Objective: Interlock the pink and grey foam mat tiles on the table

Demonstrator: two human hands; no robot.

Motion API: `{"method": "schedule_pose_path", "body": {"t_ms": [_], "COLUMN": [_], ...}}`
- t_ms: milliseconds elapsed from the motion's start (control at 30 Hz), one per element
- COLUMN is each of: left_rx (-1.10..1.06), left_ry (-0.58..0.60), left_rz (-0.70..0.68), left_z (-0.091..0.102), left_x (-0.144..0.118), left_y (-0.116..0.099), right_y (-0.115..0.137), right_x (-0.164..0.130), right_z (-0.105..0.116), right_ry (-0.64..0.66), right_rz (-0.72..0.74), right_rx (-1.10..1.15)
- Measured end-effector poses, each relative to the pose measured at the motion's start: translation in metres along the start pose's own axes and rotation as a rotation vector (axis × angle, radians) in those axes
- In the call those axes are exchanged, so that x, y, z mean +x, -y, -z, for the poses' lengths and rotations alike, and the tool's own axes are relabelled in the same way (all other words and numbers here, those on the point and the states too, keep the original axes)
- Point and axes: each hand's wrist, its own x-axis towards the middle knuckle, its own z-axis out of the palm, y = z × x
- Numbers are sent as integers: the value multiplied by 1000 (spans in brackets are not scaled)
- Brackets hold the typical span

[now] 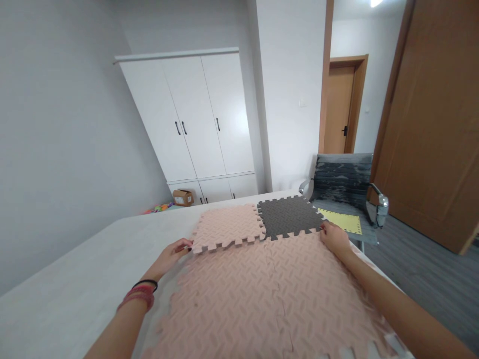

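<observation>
My left hand (175, 254) pinches the near left corner of a pink foam mat tile (230, 224) with jigsaw edges. My right hand (335, 238) has its fingers closed at the near right corner of a dark grey foam mat tile (290, 215). The grey tile lies to the right of the pink one, their edges meeting. Nearer to me spread larger joined pink foam mats (239, 294), with a seam running down between them. The near edges of the two far tiles rest over or against the far side of these mats; whether they interlock I cannot tell.
A white-covered table or bed (93, 264) lies under the mats. At its far right stands a dark office chair (342, 184) bearing a yellow sheet (342, 221). A cardboard box (182, 198) and colourful items (161, 207) sit beyond the far edge, before a white wardrobe (190, 119).
</observation>
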Motion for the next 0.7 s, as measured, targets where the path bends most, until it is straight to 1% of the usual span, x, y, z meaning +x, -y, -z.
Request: {"method": "schedule_pose_path", "body": {"t_ms": [133,267,367,500,600,633,700], "left_rx": [72,212,300,416,513,544,604], "left_ry": [-4,-44,-52,-60,-93,-107,-142], "left_rz": [-10,-33,-41,12,79,103,154], "left_z": [0,-12,-20,-24,-26,-27,-33], "left_x": [-5,-5,-4,-4,-4,-3,-2], "left_y": [2,5,5,2,-2,-4,-7], "right_y": [-1,-1,-1,0,14,23,49], "right_x": [0,1,1,-1,0,0,1], "right_z": [-1,-3,-5,-2,7,11,15], "right_ry": [-6,-5,0,8,8,21,74], "right_rz": [-3,1,6,28,118,166,266], "right_rx": [1,-12,-30,-58,-67,-48,15]}}
